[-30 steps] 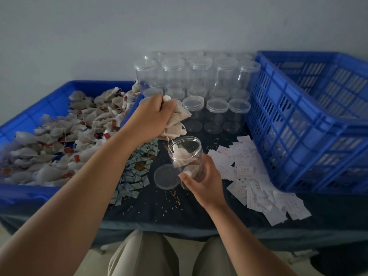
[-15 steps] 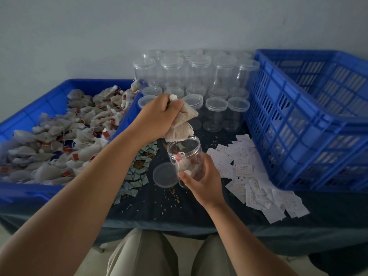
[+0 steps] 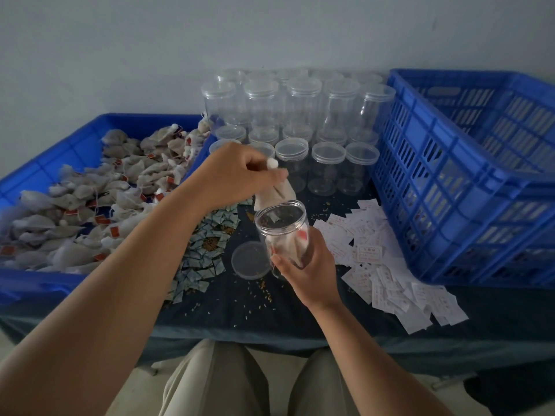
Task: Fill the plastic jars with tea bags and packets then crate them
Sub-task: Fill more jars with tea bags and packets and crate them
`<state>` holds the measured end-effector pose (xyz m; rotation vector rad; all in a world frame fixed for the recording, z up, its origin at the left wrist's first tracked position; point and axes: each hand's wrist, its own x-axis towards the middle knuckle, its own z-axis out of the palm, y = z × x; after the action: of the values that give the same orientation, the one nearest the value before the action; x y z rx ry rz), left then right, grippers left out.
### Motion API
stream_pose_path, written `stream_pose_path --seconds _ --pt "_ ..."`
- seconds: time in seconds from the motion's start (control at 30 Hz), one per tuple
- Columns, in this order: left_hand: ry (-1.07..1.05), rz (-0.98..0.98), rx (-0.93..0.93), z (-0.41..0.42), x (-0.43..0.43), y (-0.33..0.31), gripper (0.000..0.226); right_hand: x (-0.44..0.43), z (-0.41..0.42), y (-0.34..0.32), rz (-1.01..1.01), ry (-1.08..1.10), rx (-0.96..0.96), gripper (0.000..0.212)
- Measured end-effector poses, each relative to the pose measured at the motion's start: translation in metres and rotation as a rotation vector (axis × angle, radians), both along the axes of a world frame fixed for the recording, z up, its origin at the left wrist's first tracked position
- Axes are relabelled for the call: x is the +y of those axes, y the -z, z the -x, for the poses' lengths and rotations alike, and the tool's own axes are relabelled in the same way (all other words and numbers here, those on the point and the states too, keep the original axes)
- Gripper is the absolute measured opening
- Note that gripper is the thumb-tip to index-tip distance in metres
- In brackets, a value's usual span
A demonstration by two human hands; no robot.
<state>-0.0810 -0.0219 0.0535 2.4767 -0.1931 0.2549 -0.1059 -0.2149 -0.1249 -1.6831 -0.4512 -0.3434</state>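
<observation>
My right hand (image 3: 306,267) grips a clear plastic jar (image 3: 283,226) from below, tilted toward me with its mouth open; a few tea bags lie inside it. My left hand (image 3: 237,172) hovers just above and behind the jar's mouth, pinching a beige tea bag (image 3: 276,195) that hangs down to the rim. The jar's loose lid (image 3: 250,259) lies flat on the dark tablecloth to the left of the jar.
A blue tray (image 3: 42,163) heaped with tea bags fills the left. Small patterned packets (image 3: 204,250) lie beside it. Several lidded empty jars (image 3: 295,121) stand at the back. White paper labels (image 3: 378,259) are scattered right, before a tall blue crate (image 3: 468,187).
My left hand has moved right and lower, bringing the tea bag down to the jar's mouth. Fewer bags hang from it now. My right hand has raised and tilted the jar a little.
</observation>
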Motion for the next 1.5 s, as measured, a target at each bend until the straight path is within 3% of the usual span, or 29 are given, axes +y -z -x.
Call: stream_pose_path --seconds 0.1,0.23,0.37,0.53,0.7,0.77,0.83,0.93,1.1,1.17,1.2,1.27,1.33,1.43,1.5 --pt "0.057 -0.121 0.130 0.005 0.003 -0.003 0.047 -0.001 -0.002 0.003 0.004 0.011 0.001 0.042" --pt "0.119 -0.188 0.096 0.015 0.003 -0.006 0.032 0.001 -0.003 0.004 -0.016 -0.017 -0.004 0.045" --pt "0.349 -0.354 0.327 0.021 -0.016 0.009 0.033 0.001 -0.003 0.004 -0.005 0.007 -0.002 0.044" --pt "0.128 0.027 0.047 0.022 -0.012 0.018 0.034 0.001 -0.002 0.003 -0.024 -0.006 -0.002 0.046" --pt "0.375 -0.154 0.270 0.037 -0.021 0.038 0.065 0.000 -0.002 0.006 0.015 -0.015 -0.003 0.048" --pt "0.284 0.031 0.273 0.036 -0.015 0.043 0.067 0.000 -0.002 0.007 0.006 -0.029 0.001 0.052" --pt "0.011 0.172 0.139 0.031 0.000 0.043 0.058 0.000 -0.003 0.008 -0.013 -0.013 0.027 0.058" --pt "-0.290 -0.058 -0.003 0.028 0.039 0.037 0.023 0.000 -0.005 0.010 -0.004 0.005 0.044 0.061" --pt "-0.387 -0.190 0.223 0.039 0.135 0.012 0.024 0.000 -0.005 0.010 0.043 -0.012 0.057 0.056" --pt "-0.388 -0.232 0.444 0.046 0.165 0.008 0.022 0.001 -0.005 0.009 0.051 -0.019 0.063 0.054" --pt "-0.368 -0.276 0.625 0.051 0.173 0.011 0.028 0.002 -0.005 0.009 0.053 -0.020 0.059 0.053" --pt "-0.326 -0.305 0.955 0.058 0.178 0.028 0.067 0.003 -0.005 0.007 0.070 -0.015 0.038 0.050" --pt "-0.318 -0.325 0.981 0.062 0.172 0.050 0.078 0.003 -0.004 0.006 0.086 -0.012 0.037 0.047" --pt "-0.339 -0.414 0.759 0.059 0.171 0.071 0.032 0.003 -0.004 0.008 0.092 -0.008 0.065 0.050" --pt "-0.403 -0.341 0.650 0.058 0.177 0.073 0.014 0.002 -0.003 0.008 0.079 -0.012 0.092 0.055"
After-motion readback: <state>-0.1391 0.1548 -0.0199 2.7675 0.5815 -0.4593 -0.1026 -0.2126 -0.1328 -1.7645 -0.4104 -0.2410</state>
